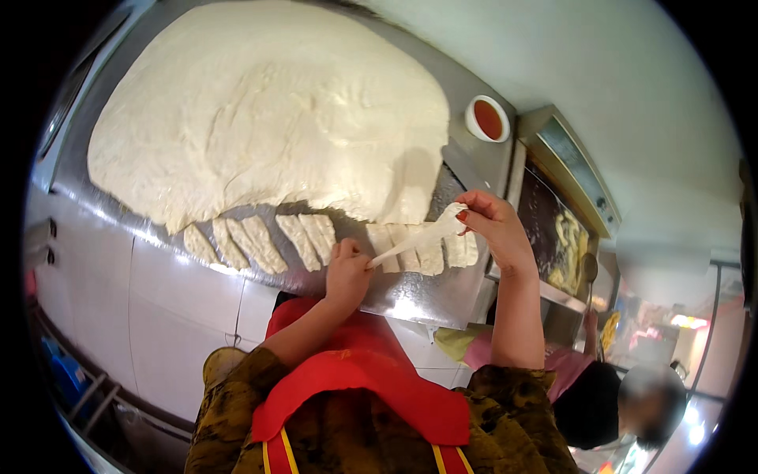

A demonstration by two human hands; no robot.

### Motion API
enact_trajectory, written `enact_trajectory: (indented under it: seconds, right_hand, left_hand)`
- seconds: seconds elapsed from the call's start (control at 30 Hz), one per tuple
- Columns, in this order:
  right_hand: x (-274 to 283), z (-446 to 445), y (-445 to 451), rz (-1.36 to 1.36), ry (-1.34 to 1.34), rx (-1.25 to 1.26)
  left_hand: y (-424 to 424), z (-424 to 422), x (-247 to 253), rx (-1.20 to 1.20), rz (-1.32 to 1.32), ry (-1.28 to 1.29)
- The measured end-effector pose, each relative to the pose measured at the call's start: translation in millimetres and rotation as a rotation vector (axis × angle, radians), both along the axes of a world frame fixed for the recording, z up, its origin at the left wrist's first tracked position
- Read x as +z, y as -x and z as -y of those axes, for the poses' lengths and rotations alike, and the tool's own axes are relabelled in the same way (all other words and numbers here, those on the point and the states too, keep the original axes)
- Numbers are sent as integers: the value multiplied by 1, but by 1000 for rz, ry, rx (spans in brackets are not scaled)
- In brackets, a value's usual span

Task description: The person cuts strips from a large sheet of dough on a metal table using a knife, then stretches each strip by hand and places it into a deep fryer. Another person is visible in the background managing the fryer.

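A strip of dough is stretched thin between my two hands above the steel worktop. My left hand pinches its lower end, near the table's front edge. Higher and to the right, my right hand grips the other end between thumb and fingers. Under the strip lies a row of cut dough pieces, partly hidden by it. More cut pieces lie to the left of my left hand. Behind them a large slab of dough spreads over much of the worktop.
A white bowl of reddish-brown liquid stands at the back right. Beyond the worktop's right end is a fryer with long dough pieces in dark oil. A co-worker at the right holds a ladle over it.
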State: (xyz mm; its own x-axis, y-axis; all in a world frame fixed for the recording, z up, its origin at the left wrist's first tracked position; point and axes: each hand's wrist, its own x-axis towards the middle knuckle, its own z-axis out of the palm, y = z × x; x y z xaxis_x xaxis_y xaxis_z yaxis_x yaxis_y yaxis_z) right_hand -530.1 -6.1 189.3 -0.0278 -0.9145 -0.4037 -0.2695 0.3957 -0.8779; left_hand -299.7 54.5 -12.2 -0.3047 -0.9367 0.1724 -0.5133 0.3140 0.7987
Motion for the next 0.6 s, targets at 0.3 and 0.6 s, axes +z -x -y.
enact_trajectory:
  seconds: [0.3,0.6]
  right_hand:
    - [-20,-94,46,387,266,-677]
    - [-123,-145,70,913,21,-562]
  left_hand:
    - [-56,7,33,144,-1057,-989]
    - [-61,59,152,104,-886,-789]
